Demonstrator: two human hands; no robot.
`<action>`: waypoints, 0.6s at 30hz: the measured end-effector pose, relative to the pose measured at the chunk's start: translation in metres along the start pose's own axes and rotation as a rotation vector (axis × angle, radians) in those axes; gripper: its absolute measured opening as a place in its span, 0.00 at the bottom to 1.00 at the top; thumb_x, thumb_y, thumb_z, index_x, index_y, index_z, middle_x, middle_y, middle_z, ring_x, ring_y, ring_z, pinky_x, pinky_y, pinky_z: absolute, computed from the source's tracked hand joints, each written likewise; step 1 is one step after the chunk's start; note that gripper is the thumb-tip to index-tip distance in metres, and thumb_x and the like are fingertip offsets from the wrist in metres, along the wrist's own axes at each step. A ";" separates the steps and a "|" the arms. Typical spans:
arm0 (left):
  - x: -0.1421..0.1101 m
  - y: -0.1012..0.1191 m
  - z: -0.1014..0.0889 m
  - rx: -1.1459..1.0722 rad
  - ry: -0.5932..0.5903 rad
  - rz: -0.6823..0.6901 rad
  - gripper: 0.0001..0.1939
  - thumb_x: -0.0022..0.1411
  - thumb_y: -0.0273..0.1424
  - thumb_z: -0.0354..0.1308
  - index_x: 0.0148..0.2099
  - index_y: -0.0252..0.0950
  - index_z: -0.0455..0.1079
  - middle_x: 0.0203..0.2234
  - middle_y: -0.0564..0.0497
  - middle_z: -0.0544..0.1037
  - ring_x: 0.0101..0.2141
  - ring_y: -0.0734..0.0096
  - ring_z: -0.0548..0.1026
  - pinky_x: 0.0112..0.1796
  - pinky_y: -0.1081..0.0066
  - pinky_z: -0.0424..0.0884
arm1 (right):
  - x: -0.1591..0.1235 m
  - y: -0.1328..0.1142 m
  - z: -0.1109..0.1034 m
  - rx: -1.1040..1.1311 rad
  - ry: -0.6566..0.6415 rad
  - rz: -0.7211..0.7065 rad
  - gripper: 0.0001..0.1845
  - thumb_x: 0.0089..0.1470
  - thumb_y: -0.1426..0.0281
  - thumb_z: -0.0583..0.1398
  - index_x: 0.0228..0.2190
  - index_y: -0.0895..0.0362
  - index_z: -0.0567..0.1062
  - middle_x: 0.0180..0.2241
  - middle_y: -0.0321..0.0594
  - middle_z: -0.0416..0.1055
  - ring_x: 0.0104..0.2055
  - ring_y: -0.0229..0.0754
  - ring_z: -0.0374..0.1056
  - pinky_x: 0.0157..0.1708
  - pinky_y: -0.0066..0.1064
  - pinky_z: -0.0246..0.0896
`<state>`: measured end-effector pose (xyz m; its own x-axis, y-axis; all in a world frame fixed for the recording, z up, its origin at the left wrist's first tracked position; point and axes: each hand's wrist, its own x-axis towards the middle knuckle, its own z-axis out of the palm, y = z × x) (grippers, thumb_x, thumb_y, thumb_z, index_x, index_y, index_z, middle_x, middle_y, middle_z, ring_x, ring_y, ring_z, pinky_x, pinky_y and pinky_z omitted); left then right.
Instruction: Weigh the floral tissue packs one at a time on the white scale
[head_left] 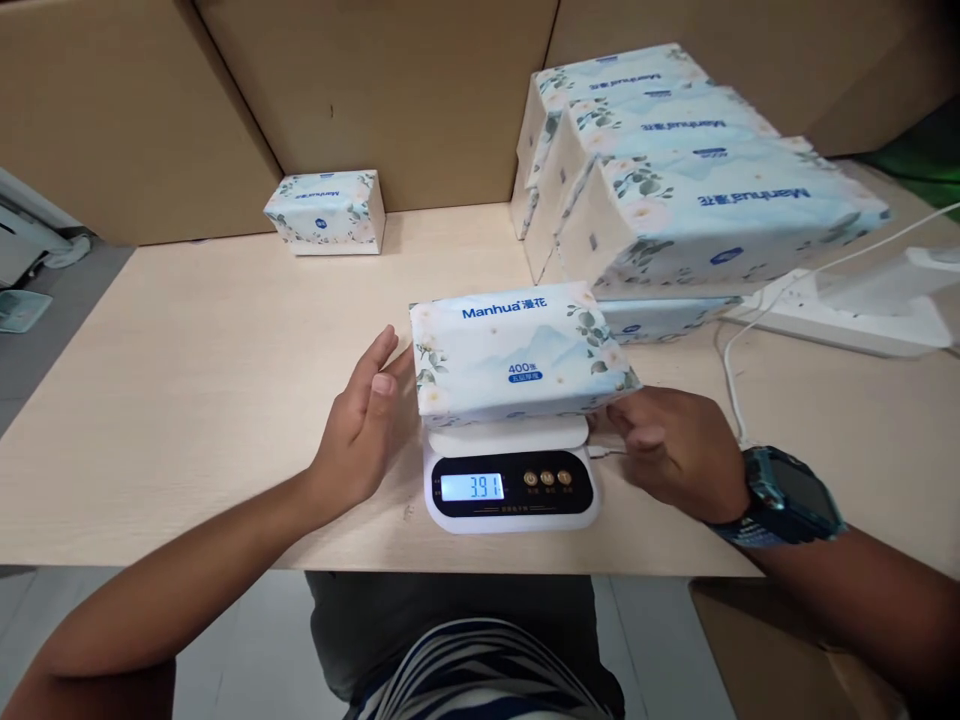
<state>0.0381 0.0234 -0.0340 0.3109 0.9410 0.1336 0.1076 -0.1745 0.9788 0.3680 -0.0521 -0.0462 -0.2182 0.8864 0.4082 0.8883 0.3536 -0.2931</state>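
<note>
A pack of tissues [517,350] with a pale blue floral wrapper lies on the white digital kitchen scale [513,522], slightly turned on its plate. The lit display [471,487] appears to read 3.91. My left hand [358,430] is open at the pack's left end, fingers stretched out and thumb up; whether its far fingers touch the wrapper is unclear. At the pack's right lower corner, my right hand [671,450] has its fingers curled against it, the fingertips partly hidden. A watch [795,495] is on my right wrist.
Several matching tissue packs [720,210] are stacked at the back right. A single tissue pack [326,215] stands by the cardboard wall [375,90]. To the right lie a white power strip [847,315] and a white cable [727,380], with a cable plug [604,452] at the scale's side.
</note>
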 end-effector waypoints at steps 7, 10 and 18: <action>0.006 0.004 0.001 0.073 0.075 0.032 0.41 0.74 0.64 0.48 0.77 0.46 0.61 0.71 0.41 0.74 0.76 0.39 0.64 0.76 0.29 0.51 | 0.002 0.002 -0.002 0.012 -0.034 0.031 0.47 0.73 0.42 0.31 0.29 0.52 0.78 0.22 0.40 0.70 0.24 0.44 0.66 0.25 0.37 0.46; 0.007 0.001 0.002 0.060 0.035 0.056 0.38 0.75 0.62 0.47 0.76 0.49 0.61 0.70 0.44 0.75 0.75 0.44 0.65 0.75 0.33 0.54 | 0.000 0.003 -0.002 -0.004 -0.021 0.049 0.47 0.73 0.42 0.32 0.27 0.53 0.77 0.21 0.40 0.70 0.24 0.44 0.67 0.25 0.36 0.47; 0.011 0.006 0.002 0.131 0.159 0.190 0.37 0.75 0.65 0.37 0.57 0.43 0.72 0.45 0.44 0.79 0.50 0.57 0.77 0.57 0.50 0.73 | 0.002 0.000 0.000 -0.177 0.057 -0.129 0.48 0.73 0.41 0.33 0.24 0.55 0.75 0.22 0.42 0.74 0.24 0.43 0.69 0.25 0.34 0.52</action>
<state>0.0438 0.0320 -0.0270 0.1862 0.9196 0.3459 0.1855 -0.3787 0.9067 0.3678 -0.0501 -0.0454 -0.3162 0.8170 0.4822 0.9126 0.4007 -0.0805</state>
